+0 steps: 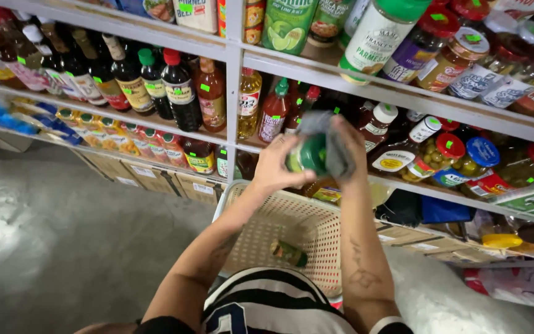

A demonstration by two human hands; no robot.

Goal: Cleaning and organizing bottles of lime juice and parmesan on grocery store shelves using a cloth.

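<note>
A green jar (pixel 309 154) is up in front of the middle shelf, held between both hands just above the far rim of a cream plastic basket (pixel 261 213). The left hand (pixel 277 168) cups the jar from its left side, fingers curled round it. The right hand (pixel 347 145) presses a grey cloth (pixel 330 143) against the jar's right side and top, its fingers closed over cloth and jar together, so much of the jar is hidden under the fabric.

Down inside the basket lies one small jar (pixel 289 252) with a greenish label, tipped on its side on the perforated floor, well apart from the hands. The basket sits right against the person's striped black-and-white shirt (pixel 273 303), both forearms reaching out over it.

Just behind the hands, the white shelf (pixel 403 99) carries red sauce bottles (pixel 273 114) to the left and jars of olives (pixel 440 154) with red and blue lids to the right. Farther left stands a row of dark soy sauce bottles (pixel 156 86) with red and green caps. The shelf above holds a tall green-lidded cheese shaker (pixel 378 34) and more jars. Cardboard boxes (pixel 156 179) sit on the lowest level, above a grey concrete floor (pixel 63 247).
</note>
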